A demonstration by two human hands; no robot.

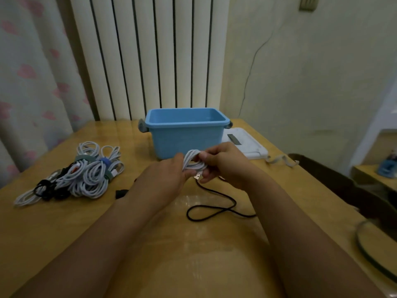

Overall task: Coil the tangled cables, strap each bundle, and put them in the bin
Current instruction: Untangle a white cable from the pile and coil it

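The white coil (pixel 194 161) is pinched between left hand (pixel 169 177) and right hand (pixel 223 166), fingers curled round it. Its long axis is tilted near-to-far, with the bin (pixel 187 134) just beyond.

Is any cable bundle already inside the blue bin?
No. What shows of the blue bin's inside is bare, and the strapped bundles lie on the table to its left.
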